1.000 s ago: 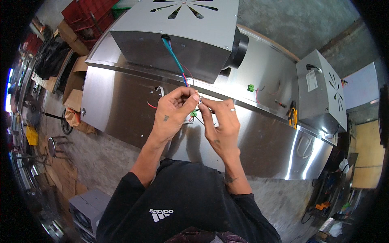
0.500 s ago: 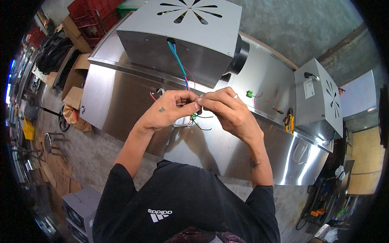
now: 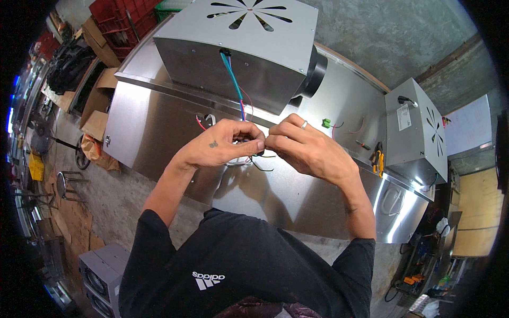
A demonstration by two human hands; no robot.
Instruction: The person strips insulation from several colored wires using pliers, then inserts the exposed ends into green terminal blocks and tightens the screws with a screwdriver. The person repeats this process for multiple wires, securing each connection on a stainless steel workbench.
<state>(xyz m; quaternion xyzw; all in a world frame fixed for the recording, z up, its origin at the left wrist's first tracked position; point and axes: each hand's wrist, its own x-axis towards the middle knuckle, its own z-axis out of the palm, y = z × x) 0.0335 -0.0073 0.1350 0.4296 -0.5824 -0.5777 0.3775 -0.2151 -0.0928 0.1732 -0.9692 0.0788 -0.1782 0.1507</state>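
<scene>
Both my hands meet over the steel surface, in front of a large grey metal box (image 3: 233, 66). My left hand (image 3: 222, 142) is closed, thumb against curled fingers, on a bunch of thin wires (image 3: 260, 164) whose loose dark ends stick out below. My right hand (image 3: 313, 148) is pinched shut, its fingertips touching the left thumb tip; what lies between them is hidden. From a hole in the box's front, a teal-sleeved cable (image 3: 232, 77) with blue and red wires runs down behind my left hand. Beside that hand are a red wire (image 3: 200, 123) and a white loop (image 3: 211, 120).
On the steel panel (image 3: 339, 201) to the right lie a green terminal block (image 3: 326, 123), a small screwdriver (image 3: 362, 144) and yellow-black pliers (image 3: 377, 159). A second grey box (image 3: 419, 127) stands beyond them. A stool (image 3: 66, 183) and a cardboard box (image 3: 98, 116) are at the left.
My right hand has shifted slightly down and right, its elbow swinging outward. My left hand has lowered a little. The fingertips still meet at the wires.
</scene>
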